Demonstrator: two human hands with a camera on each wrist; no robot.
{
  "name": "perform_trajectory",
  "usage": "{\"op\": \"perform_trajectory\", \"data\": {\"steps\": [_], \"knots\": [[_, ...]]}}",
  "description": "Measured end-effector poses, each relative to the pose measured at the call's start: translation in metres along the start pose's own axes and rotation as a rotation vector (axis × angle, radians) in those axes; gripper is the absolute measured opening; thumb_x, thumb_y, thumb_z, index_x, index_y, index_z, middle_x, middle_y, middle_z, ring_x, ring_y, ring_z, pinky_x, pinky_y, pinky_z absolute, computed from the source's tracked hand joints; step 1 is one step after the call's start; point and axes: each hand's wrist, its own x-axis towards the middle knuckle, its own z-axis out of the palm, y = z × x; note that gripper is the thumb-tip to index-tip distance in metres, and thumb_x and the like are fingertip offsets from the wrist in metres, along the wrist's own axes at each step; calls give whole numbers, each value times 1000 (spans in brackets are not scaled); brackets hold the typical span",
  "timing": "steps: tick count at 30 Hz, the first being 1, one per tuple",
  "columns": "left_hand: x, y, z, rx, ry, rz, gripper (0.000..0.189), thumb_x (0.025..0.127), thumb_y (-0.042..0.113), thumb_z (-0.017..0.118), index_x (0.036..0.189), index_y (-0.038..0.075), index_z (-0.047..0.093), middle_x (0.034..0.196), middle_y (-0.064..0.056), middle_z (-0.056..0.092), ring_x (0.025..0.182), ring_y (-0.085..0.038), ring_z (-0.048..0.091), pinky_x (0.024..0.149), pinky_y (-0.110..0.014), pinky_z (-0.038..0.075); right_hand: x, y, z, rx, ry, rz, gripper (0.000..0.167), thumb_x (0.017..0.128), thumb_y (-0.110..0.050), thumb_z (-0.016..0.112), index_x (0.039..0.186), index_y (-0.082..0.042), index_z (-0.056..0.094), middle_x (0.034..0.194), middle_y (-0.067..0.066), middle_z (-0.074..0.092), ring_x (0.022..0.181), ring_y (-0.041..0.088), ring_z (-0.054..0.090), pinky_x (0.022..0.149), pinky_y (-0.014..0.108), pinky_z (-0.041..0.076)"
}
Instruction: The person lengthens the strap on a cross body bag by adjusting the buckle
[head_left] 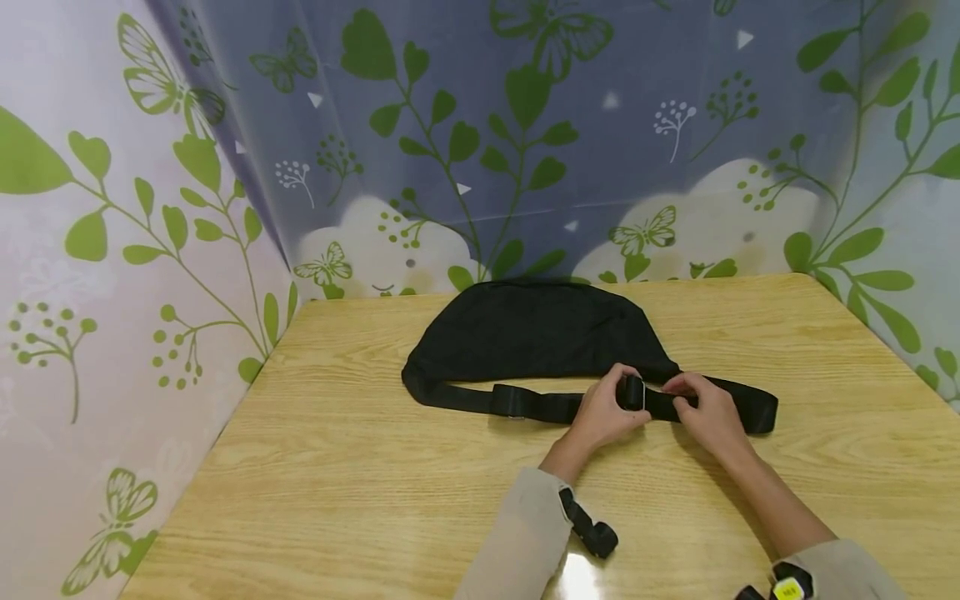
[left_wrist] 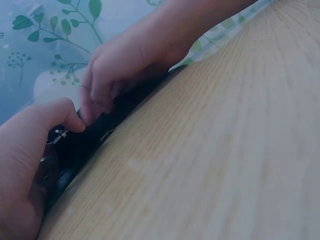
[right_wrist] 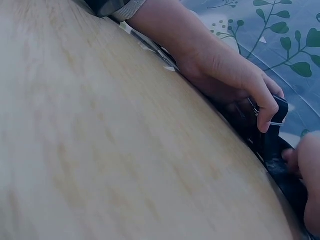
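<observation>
A black waist bag [head_left: 536, 329] lies flat toward the back of the wooden table, its webbing strap [head_left: 459, 397] running along the front. My left hand [head_left: 606, 410] grips the metal-edged strap slider [head_left: 642, 393], where a loop of webbing stands up between thumb and fingers. Just right of it, my right hand [head_left: 708, 410] pinches the strap with thumb and fingertips. The right wrist view shows the raised loop [right_wrist: 281, 107] in my left hand [right_wrist: 230, 75]. In the left wrist view both hands meet closely over the dark strap [left_wrist: 75, 150].
The wooden table [head_left: 360, 500] extends on all sides of the bag. A patterned cloth backdrop [head_left: 450, 150] stands behind and beside it. The strap's right end folds back in a bend [head_left: 763, 412]. Another slider [head_left: 513, 404] sits on the strap's left part.
</observation>
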Motion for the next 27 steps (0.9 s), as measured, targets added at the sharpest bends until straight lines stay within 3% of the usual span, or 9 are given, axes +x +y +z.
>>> {"op": "perform_trajectory", "data": {"steps": [4, 8, 14, 19, 27], "knots": [[0, 0, -1, 11, -5, 2, 47, 74, 15, 76, 114, 20, 52, 94, 6, 55, 72, -9, 50, 61, -20, 41, 1, -1, 4, 106, -73, -27, 18, 91, -3, 53, 107, -3, 61, 104, 15, 61, 99, 33, 53, 82, 49, 40], [0, -1, -1, 33, -14, 15, 48, 74, 18, 76, 115, 20, 51, 99, 5, 57, 78, -8, 52, 67, -20, 42, 1, -5, 5, 142, -100, -35, 23, 92, -14, 58, 112, -3, 58, 105, 15, 59, 100, 33, 52, 85, 50, 38], [0, -1, 0, 64, -13, 65, 51, 73, 29, 79, 116, 20, 53, 105, 6, 58, 92, -7, 54, 77, -20, 42, 0, -10, 4, 125, -56, -88, 21, 87, -2, 61, 107, 0, 59, 99, 16, 60, 91, 32, 55, 82, 49, 40], [1, -1, 0, 98, 1, 94, 48, 72, 30, 79, 113, 18, 57, 108, 8, 59, 98, -4, 53, 82, -18, 40, 1, -9, 5, 73, 7, -105, 16, 85, -1, 64, 100, -2, 63, 93, 12, 64, 86, 29, 58, 77, 46, 43], [1, -1, 2, 123, 1, 45, 45, 72, 27, 80, 110, 17, 58, 102, 7, 60, 87, -4, 55, 74, -16, 41, 3, -5, 5, 20, 31, -102, 15, 81, 6, 65, 92, -5, 67, 87, 11, 65, 88, 35, 58, 76, 50, 43]]}}
